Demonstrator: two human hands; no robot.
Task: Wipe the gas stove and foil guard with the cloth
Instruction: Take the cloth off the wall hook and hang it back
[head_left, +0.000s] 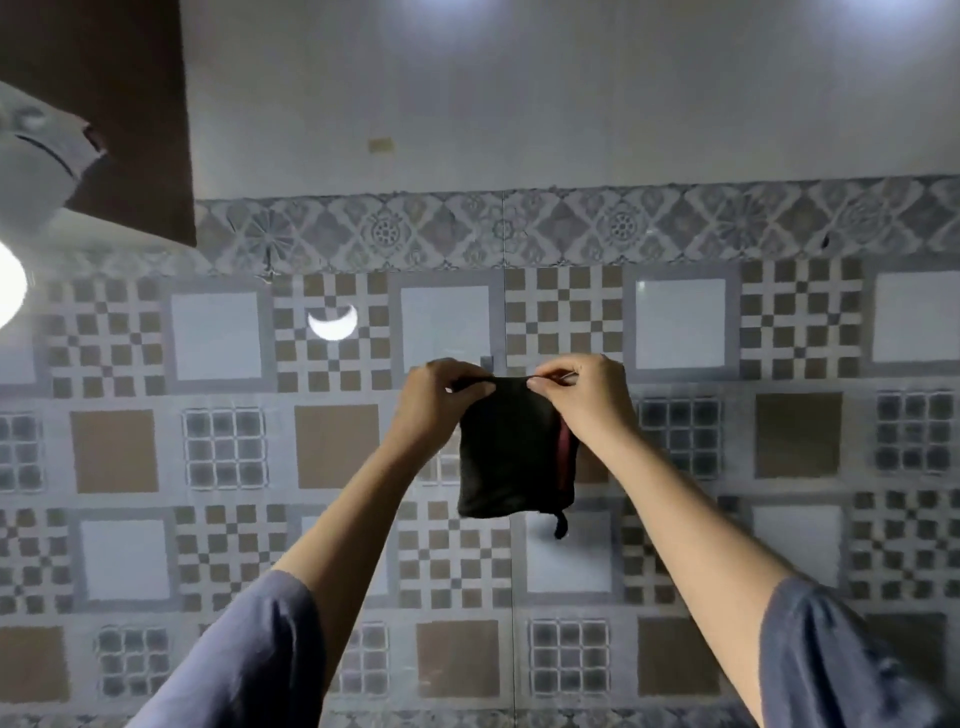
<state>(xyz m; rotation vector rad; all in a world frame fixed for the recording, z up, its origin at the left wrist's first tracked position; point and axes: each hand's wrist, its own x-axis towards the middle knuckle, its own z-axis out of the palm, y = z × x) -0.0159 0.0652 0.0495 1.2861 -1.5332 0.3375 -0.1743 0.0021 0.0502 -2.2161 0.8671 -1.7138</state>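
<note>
Cloth (511, 457) pinched by left hand (434, 400), right hand (584, 397), no writing

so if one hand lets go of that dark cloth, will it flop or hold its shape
Likely flop: the dark cloth hangs limp from the left hand and right hand. It probably weighs little, since a fingertip pinch along its top edge holds it up.

Dark folded cloth (511, 457), hanging upright.

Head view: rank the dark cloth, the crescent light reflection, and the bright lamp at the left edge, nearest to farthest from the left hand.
1. Dark cloth: pinched by the left hand, hanging between both hands.
2. Crescent light reflection: on the tiles, up-left.
3. Bright lamp: far left edge.
</note>
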